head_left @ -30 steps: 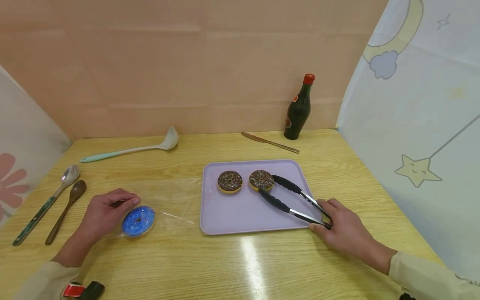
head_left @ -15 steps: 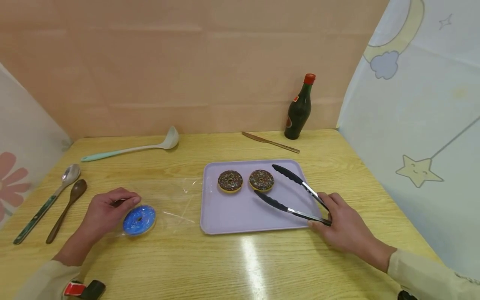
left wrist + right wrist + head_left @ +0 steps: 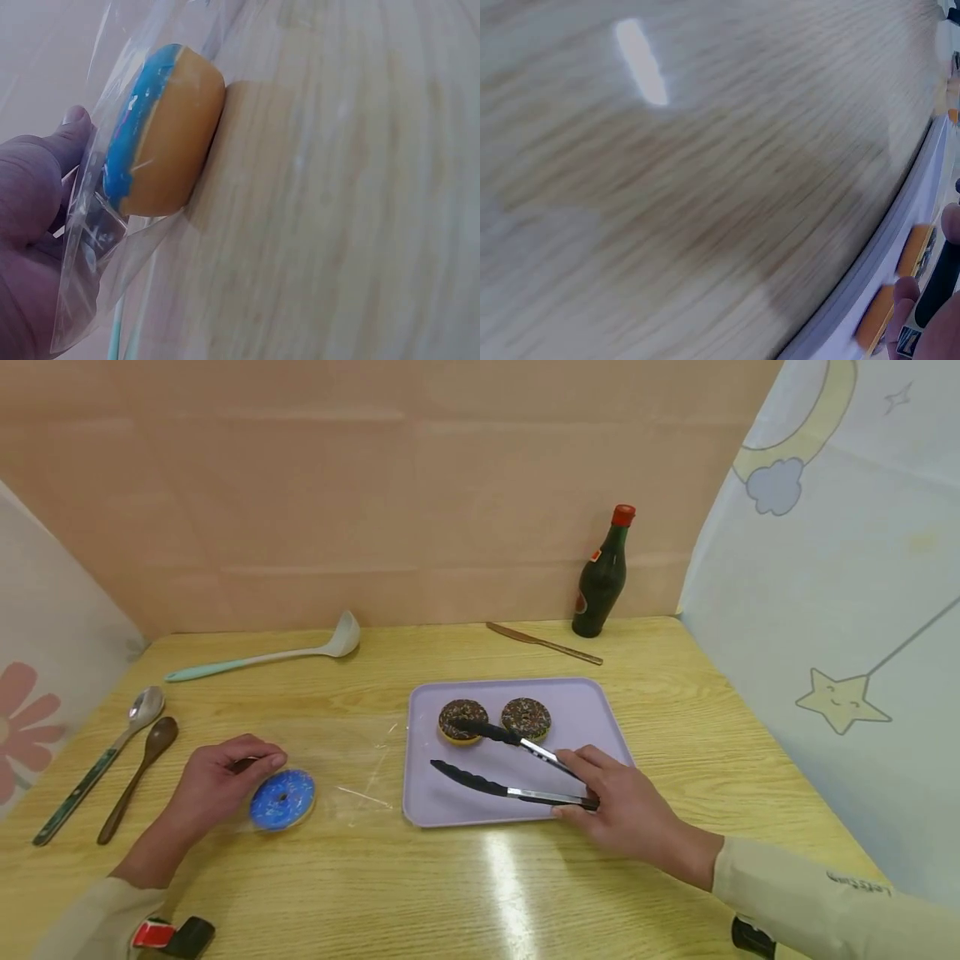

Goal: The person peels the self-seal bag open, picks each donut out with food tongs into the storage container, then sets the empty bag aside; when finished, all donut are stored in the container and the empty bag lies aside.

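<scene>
My left hand (image 3: 225,781) pinches the edge of a clear plastic bag (image 3: 348,760) that lies on the table. A blue-iced toy donut (image 3: 161,135) with sprinkles sits inside the bag, right by the fingers. My right hand (image 3: 618,793) grips a pair of tongs (image 3: 472,779) with black tips and metal arms, spread apart with nothing between them. These tongs hang over a lilac tray (image 3: 450,810). Two chocolate-iced donuts with sprinkles sit on it: the left donut (image 3: 459,708), overlapped by the upper tip in the head view, and the right donut (image 3: 528,712).
At the left lie a metal spoon (image 3: 144,708) with a green handle and a wooden spoon (image 3: 159,739). A ladle (image 3: 341,639) and a table knife (image 3: 551,645) lie along the back. A dark bottle (image 3: 602,581) with a red cap stands at the back right.
The tongs opened off the right chocolate donut, then my right hand moved left, bringing them to the left chocolate donut. My left hand stays put.
</scene>
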Demonstrator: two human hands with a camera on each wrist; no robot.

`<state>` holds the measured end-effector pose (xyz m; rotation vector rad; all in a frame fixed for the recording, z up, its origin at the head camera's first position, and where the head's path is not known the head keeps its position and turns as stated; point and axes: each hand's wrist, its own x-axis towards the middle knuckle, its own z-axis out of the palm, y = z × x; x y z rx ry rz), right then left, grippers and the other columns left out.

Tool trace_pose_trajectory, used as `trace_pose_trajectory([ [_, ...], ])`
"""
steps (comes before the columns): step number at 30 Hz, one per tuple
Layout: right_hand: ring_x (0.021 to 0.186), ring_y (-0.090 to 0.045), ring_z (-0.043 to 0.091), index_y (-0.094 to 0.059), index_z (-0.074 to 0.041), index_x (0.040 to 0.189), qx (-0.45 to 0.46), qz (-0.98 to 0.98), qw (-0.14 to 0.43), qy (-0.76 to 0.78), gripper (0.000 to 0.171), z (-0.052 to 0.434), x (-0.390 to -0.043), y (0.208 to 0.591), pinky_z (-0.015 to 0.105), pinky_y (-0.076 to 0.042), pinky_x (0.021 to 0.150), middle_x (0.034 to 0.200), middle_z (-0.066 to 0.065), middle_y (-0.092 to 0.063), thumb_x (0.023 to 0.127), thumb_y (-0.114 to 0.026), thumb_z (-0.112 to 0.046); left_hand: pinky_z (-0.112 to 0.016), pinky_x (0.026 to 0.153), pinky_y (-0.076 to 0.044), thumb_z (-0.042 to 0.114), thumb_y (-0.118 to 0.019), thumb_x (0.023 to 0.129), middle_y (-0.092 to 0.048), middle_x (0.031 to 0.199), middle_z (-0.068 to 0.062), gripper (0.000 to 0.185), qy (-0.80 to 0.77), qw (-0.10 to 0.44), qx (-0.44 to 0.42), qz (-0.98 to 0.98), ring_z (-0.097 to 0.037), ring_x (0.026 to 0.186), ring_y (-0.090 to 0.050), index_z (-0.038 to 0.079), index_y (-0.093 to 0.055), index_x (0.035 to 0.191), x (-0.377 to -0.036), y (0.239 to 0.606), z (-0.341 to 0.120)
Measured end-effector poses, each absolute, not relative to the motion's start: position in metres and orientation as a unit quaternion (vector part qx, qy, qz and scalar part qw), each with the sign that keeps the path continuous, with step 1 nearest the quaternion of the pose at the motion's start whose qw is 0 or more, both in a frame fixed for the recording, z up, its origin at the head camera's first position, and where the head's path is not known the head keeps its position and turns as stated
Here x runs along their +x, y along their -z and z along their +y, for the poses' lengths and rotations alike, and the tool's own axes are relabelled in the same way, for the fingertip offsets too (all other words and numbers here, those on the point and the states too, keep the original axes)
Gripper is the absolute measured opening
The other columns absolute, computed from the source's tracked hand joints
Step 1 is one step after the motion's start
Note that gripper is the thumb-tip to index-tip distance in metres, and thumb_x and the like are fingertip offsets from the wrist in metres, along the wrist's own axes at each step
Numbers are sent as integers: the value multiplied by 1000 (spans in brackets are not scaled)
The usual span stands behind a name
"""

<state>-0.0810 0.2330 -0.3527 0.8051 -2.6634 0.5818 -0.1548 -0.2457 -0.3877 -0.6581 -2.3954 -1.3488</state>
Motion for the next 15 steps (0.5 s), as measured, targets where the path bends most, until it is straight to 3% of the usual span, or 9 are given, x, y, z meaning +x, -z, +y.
trace_pose_trajectory([
  [3, 62, -44, 2, -60, -4, 123, 296, -926, 137, -188, 56, 218, -86, 353, 24, -42, 57, 103, -3, -58, 78, -78, -33, -15, 62, -45, -2, -68, 85, -66, 78, -7, 5, 474, 152, -222, -838, -7, 69, -58, 0, -73, 86, -154, 387, -245],
  [8, 82, -62, 16, -59, -8, 126, 304, -935, 99, -155, 54, 191, -93, 350, 37, -51, 67, 116, 3, -60, 82, -73, -35, -15, 62, -45, -7, -68, 83, -66, 78, -4, 8, 475, 151, -218, -839, -7, 70, -59, -1, -73, 86, -154, 387, -245],
  [15, 80, -61, 15, -57, -9, 129, 322, -936, 59, -132, 53, 161, -105, 346, 36, -50, 64, 115, 1, -58, 84, -71, -34, -15, 60, -45, -6, -68, 83, -66, 78, -6, 6, 479, 152, -219, -836, -8, 68, -58, -3, -72, 87, -154, 387, -244],
])
